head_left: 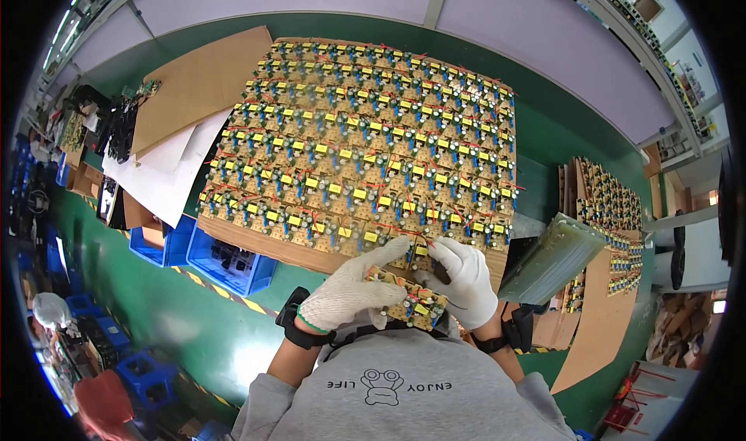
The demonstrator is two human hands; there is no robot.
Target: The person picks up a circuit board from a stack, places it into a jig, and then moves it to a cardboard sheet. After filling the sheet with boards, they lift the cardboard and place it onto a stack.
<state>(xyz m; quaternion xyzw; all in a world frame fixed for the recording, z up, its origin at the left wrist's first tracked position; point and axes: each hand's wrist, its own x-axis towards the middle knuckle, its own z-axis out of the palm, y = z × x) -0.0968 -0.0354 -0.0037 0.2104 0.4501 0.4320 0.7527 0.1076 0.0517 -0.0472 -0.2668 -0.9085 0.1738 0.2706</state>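
My left hand [359,284], in a cream knitted glove, grips a tan circuit board panel [418,310] in front of my chest. The panel carries yellow blocks and small dark parts; the glove covers part of it. My right hand [465,279], in a white glove, has its fingers bent together beside red wires at the near edge of the board array. What those fingertips pinch, if anything, is hidden. Rows of circuit boards [357,161] with yellow, blue and green parts and red wires spread out just beyond both hands.
The boards lie on a brown cardboard-like sheet [268,243]. Blue bins [233,264] stand low at the left, near a large cardboard sheet [198,80]. At the right are a stack of translucent sheets [556,258] and more circuit boards [610,200].
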